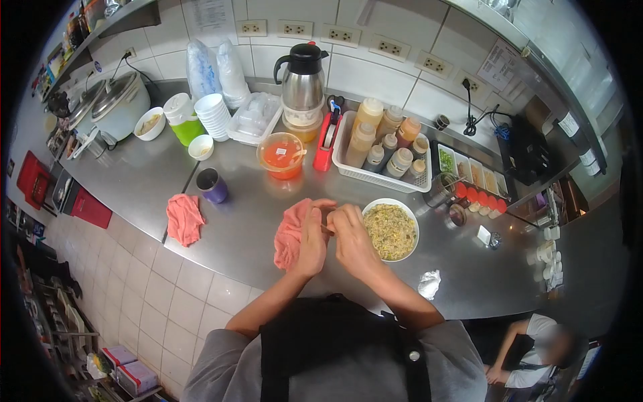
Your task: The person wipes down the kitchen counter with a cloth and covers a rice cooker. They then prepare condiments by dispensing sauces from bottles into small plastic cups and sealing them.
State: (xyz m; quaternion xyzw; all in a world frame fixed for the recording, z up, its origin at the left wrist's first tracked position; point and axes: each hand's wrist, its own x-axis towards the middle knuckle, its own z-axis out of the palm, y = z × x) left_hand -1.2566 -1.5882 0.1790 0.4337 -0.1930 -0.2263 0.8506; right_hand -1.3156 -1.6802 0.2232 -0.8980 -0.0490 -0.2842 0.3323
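My left hand (313, 241) is upright over a pink cloth (289, 234) on the steel counter, its palm turned toward my right hand. Close against it, my right hand (349, 242) has its fingers pinched together; something thin and small shows between the two hands, too small to name. Just right of my right hand sits a white bowl (390, 230) filled with a yellowish, finely chopped food. Crumpled foil or plastic (429, 285) lies below the bowl, near the counter's front edge.
Behind the hands stand a red-orange container (281, 155), a steel jug (303, 84), a red tape dispenser (326, 142) and a white basket (383, 175) of bottles. Leftward are a purple cup (212, 186) and another pink cloth (184, 220). A person (536, 352) is at lower right.
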